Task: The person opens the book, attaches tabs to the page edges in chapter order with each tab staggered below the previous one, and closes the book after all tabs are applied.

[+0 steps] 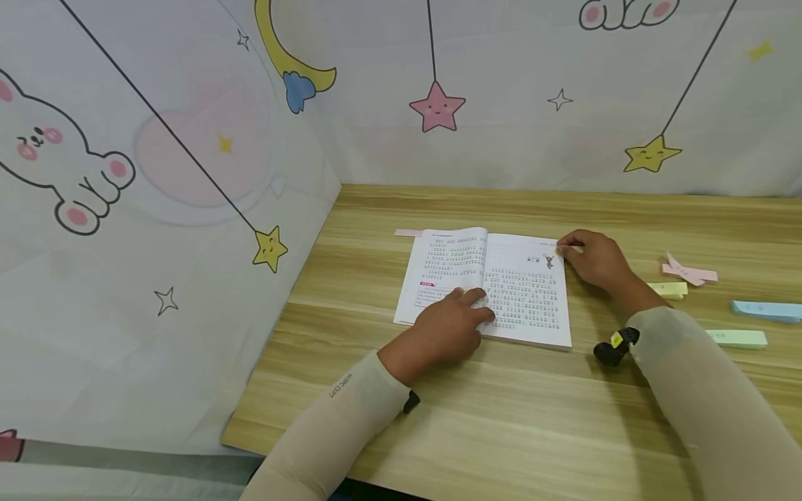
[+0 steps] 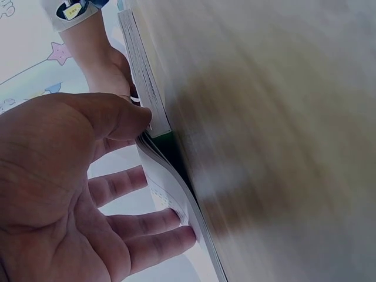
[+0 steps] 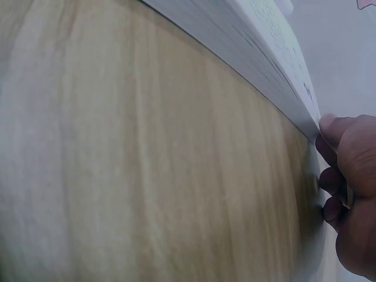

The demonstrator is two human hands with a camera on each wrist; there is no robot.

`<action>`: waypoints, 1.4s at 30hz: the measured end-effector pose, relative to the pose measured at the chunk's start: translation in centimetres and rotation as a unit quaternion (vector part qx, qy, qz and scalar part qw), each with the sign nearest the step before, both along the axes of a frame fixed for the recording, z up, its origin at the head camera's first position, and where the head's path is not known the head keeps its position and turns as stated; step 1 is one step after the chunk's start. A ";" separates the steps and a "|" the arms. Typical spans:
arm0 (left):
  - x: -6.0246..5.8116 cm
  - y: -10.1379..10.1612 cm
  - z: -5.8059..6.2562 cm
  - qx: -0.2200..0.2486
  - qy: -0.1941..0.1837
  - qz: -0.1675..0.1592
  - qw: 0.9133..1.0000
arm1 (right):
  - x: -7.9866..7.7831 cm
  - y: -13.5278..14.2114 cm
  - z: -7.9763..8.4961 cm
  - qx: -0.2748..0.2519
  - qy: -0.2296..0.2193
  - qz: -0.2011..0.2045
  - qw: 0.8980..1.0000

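An open book (image 1: 526, 296) lies on the wooden table, printed pages facing up. My left hand (image 1: 447, 325) rests on it near the spine at the lower edge; its fingers are spread over the pages, and in the left wrist view the thumb (image 2: 126, 120) lies at the book's bottom edge. At the upper right corner of the right page, my right hand (image 1: 592, 259) pinches the page edge between thumb and forefinger. The right wrist view shows its other fingers (image 3: 333, 182) curled beside the page block. A pink paper strip (image 1: 409, 232) sticks out past the left page's top corner.
Right of the book lie a yellow sticky-note pad (image 1: 669, 290), crossed pink strips (image 1: 689, 272), a blue pad (image 1: 766, 311) and a green pad (image 1: 738, 339), partly behind the right sleeve. A cartoon-printed backdrop (image 1: 501, 153) borders the table (image 1: 501, 417) behind and at left.
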State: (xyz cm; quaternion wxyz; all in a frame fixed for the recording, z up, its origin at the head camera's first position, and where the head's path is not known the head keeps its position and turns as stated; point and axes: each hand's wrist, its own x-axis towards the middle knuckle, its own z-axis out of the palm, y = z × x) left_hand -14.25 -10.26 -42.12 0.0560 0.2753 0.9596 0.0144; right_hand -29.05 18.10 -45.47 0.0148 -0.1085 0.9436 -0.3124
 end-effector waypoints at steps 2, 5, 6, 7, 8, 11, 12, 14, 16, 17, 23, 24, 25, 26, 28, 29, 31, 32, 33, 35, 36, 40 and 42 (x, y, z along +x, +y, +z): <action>0.0 0.1 0.0 -0.001 0.000 -0.001 1.000 | 0.0 0.1 0.1 0.002 0.001 0.000 1.000; 0.0 0.3 0.0 -0.002 0.000 0.000 1.000 | 0.1 0.4 0.2 0.005 0.005 -0.001 1.000; 0.0 0.3 0.0 -0.002 -0.001 0.000 1.000 | 0.1 0.4 0.2 0.006 0.007 -0.001 1.000; 0.1 0.4 0.0 -0.003 -0.001 0.000 1.000 | 0.2 0.5 0.3 0.008 0.011 0.002 1.000; 0.1 0.5 -0.1 -0.003 -0.001 0.000 1.000 | 0.2 0.5 0.3 0.011 0.017 0.004 1.000; 0.1 0.6 0.0 -0.005 0.000 0.001 1.000 | 0.4 0.6 0.5 0.051 0.055 0.011 0.997; 0.2 0.7 0.0 -0.005 -0.001 0.001 1.000 | 0.5 0.6 0.5 0.070 0.069 0.014 0.995; 0.2 0.8 0.1 -0.005 -0.003 0.002 1.000 | 0.7 0.6 0.9 0.111 0.093 0.020 0.989; 0.2 0.9 0.2 -0.004 -0.004 0.002 1.000 | 1.1 0.5 1.4 0.148 0.101 0.027 0.983; 0.2 0.9 0.2 -0.001 -0.005 0.003 1.000 | 1.3 0.5 1.6 0.162 0.096 0.036 0.981; 0.0 0.8 0.3 0.012 0.010 0.002 1.000 | 3.2 0.2 2.0 0.277 0.086 0.113 0.950; 0.0 0.7 0.2 0.011 0.011 0.002 1.000 | 3.6 0.2 1.8 0.290 0.095 0.124 0.944; 0.0 0.7 0.1 0.011 0.010 0.002 1.000 | 4.0 0.1 1.7 0.292 0.101 0.131 0.942; 0.0 0.6 0.1 0.011 0.009 0.001 1.000 | 4.5 0.1 1.6 0.287 0.104 0.136 0.942; -0.1 0.7 -0.1 0.008 0.006 0.000 1.000 | 5.6 0.2 1.4 0.258 0.112 0.140 0.949; -0.1 0.7 -0.1 0.005 0.007 -0.003 1.000 | 6.2 0.3 1.4 0.238 0.113 0.138 0.955; -0.2 0.8 -0.3 0.001 0.010 -0.007 1.000 | 7.5 0.6 1.7 0.198 0.121 0.132 0.964; -0.2 0.9 -0.3 0.000 0.012 -0.009 1.000 | 8.1 0.8 1.9 0.181 0.125 0.129 0.967; -0.3 1.1 -0.3 0.000 0.015 -0.009 1.000 | 8.8 1.0 2.2 0.169 0.130 0.125 0.969; -0.4 1.3 -0.4 0.000 0.020 -0.008 1.000 | 10.1 1.4 2.8 0.154 0.126 0.121 0.972; -0.5 1.4 -0.4 -0.001 0.021 -0.006 1.000 | 10.7 1.5 3.1 0.150 0.118 0.124 0.974; -0.8 1.6 -0.2 -0.005 0.017 0.000 1.000 | 12.7 1.6 4.2 0.156 0.064 0.133 0.977; -1.0 1.6 0.0 -0.008 0.008 0.000 1.000 | 13.3 1.7 4.5 0.166 0.044 0.137 0.976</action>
